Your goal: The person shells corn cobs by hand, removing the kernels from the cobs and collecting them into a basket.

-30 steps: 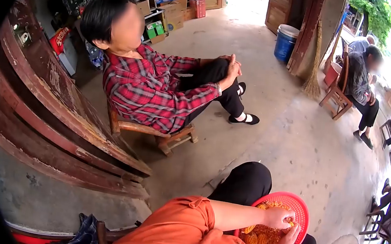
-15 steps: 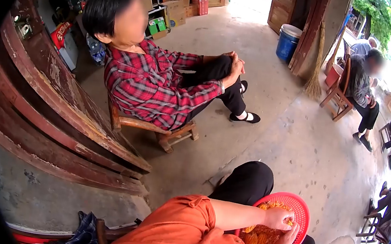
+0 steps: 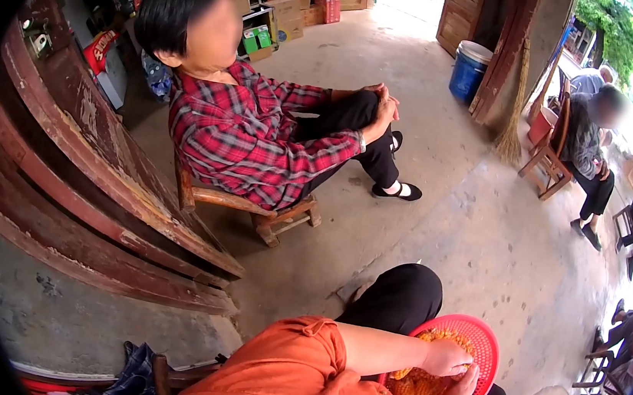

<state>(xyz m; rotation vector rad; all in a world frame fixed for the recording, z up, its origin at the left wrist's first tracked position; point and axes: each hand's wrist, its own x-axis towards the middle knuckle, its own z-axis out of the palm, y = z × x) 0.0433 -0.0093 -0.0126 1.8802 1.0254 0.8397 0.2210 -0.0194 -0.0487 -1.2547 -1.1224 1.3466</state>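
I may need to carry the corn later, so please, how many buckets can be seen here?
2. The blue bucket stands left of the broom, by the doorpost; the red bucket is right of it, beside a wooden chair. More may be hidden.

a blue bucket (image 3: 468, 73) and straw broom (image 3: 510, 133) stand by the doorway on grey concrete floor (image 3: 474, 237).

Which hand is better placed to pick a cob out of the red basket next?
Probably the right hand, narrowly: it is beside the visible cobs in the red basket, while the left hand looks slightly farther off. Their fingers meet, though.
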